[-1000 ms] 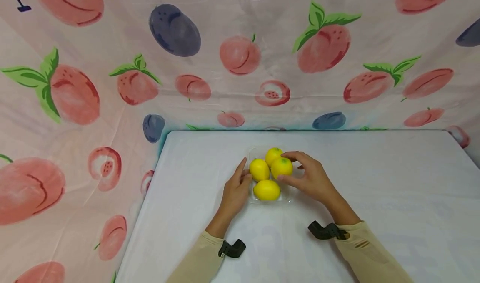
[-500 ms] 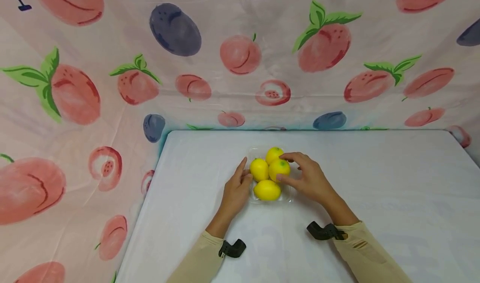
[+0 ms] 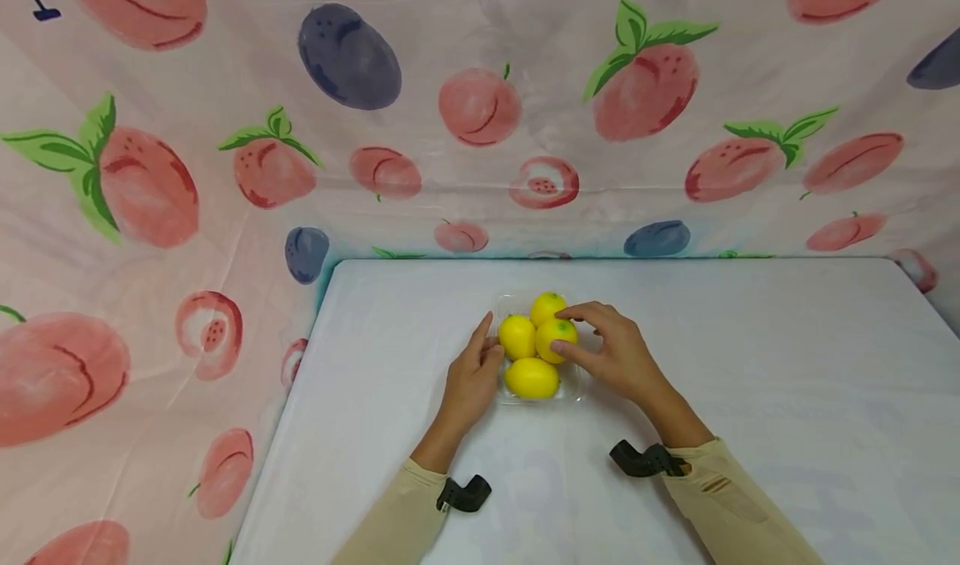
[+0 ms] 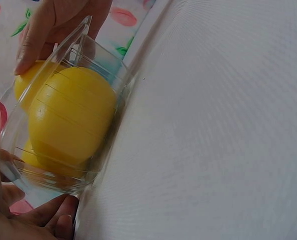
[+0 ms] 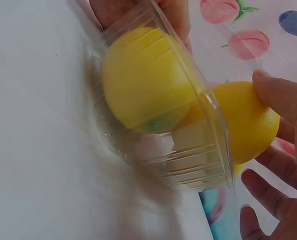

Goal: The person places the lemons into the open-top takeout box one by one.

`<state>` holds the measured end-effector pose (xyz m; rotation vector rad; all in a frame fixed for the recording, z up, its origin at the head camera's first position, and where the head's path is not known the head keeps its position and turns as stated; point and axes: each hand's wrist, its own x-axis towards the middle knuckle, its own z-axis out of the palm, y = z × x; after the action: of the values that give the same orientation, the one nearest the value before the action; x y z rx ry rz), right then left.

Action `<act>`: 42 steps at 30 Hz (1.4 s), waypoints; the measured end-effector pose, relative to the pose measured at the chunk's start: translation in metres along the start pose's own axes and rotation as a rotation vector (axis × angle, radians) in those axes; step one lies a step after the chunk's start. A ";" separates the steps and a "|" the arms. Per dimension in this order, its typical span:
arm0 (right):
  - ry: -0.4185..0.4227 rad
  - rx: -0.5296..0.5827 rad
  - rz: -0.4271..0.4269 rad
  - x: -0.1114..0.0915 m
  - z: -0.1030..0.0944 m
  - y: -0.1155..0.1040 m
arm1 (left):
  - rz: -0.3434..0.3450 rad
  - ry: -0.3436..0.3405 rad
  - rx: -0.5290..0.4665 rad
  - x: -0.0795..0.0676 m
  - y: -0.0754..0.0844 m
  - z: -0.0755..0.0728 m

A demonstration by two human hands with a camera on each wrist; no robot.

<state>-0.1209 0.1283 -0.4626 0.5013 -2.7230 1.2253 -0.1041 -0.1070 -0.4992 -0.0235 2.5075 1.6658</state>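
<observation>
A clear plastic container holds several yellow lemons. My right hand pinches one lemon between thumb and fingers, at the container's right side. In the right wrist view that lemon sits partly above the rim, with the thumb on its upper side. My left hand grips the container's left side, its fingers right at the wall and rim. Nearest me lies another lemon on its side. One lemon stands at the left, another at the back.
The container stands on a table with a white cover. A fruit-print cloth hangs behind and to the left. Black wrist mounts sit on both sleeves.
My right hand has shifted slightly left, bringing its lemon in closer against the others. The left hand keeps its place on the container.
</observation>
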 end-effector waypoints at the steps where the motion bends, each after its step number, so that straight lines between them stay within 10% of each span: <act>1: 0.000 -0.002 -0.003 0.000 0.000 0.000 | 0.001 0.000 0.000 0.000 0.000 0.000; 42: -0.046 -0.135 0.009 0.000 0.008 -0.001 | -0.013 -0.004 -0.008 0.001 -0.001 0.001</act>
<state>-0.1203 0.1222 -0.4674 0.5070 -2.8245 1.0349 -0.1052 -0.1065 -0.5002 -0.0378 2.4924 1.6697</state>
